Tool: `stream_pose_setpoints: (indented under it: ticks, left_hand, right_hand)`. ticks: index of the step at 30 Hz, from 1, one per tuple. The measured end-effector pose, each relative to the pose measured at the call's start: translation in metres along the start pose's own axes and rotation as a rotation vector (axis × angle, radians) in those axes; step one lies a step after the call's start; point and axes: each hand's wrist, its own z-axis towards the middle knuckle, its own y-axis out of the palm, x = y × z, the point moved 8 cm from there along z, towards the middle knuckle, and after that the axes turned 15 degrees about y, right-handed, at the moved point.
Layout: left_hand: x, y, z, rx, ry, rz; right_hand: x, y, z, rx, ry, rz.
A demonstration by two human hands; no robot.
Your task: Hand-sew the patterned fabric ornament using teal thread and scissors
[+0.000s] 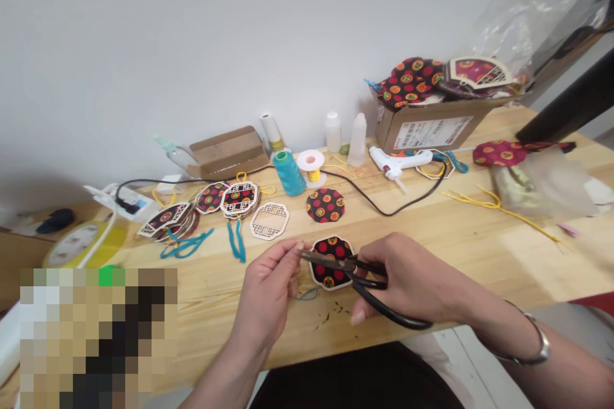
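My right hand is closed round the handles of black-handled scissors, whose blades point left. The blade tips reach the pinched thumb and fingers of my left hand. A thin blue cord loops out from beneath my left hand; the part at the fingertips is too small to make out. Under the blades lies a wooden-rimmed piece covered in black patterned fabric. Dark scraps are scattered in front of it. Just behind lie a loose fabric piece and a bare wooden lattice frame.
Finished-looking ornaments with tassels lie at left, near a power strip. Behind stand a blue thread cone, a yellow thread spool and bottles. A corded glue gun and a cardboard box are at right.
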Motion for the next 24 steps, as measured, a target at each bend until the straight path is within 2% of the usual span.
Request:
stream_pose_setpoints:
  ticks: [3,6,9,14,16,19,22,24]
  left_hand:
    - [0.004,-0.005,0.003,0.036,0.011,-0.022]
    - [0.009,-0.008,0.007,0.048,0.036,-0.053]
    - [0.012,-0.01,0.009,0.05,0.044,-0.068]
    - [0.014,-0.009,0.008,0.059,0.032,-0.14]
    - [0.014,-0.007,0.007,0.056,0.003,-0.182]
    - [0.014,-0.001,0.004,0.03,-0.028,-0.227]
    - [0.014,0.003,0.001,0.015,-0.041,-0.233]
    - [0.014,0.004,-0.001,0.012,-0.046,-0.222]
  right_hand:
    - [-0.002,0.005,-0.01,-0.074,-0.07,-0.092]
    - [0.007,0.009,-0.023,-0.119,-0.076,-0.243]
    - [0.031,-0.003,-0.035,-0.014,0.011,-0.38]
    - [0.096,-0.049,-0.052,0.167,0.345,-0.545]
    - [0.118,-0.066,-0.057,0.231,0.434,-0.575]
    - [0.132,-0.082,-0.06,0.348,0.406,-0.603]
    - [0.13,-0.082,-0.058,0.345,0.261,-0.638]
    - [0.128,-0.086,-0.055,0.385,0.299,-0.73]
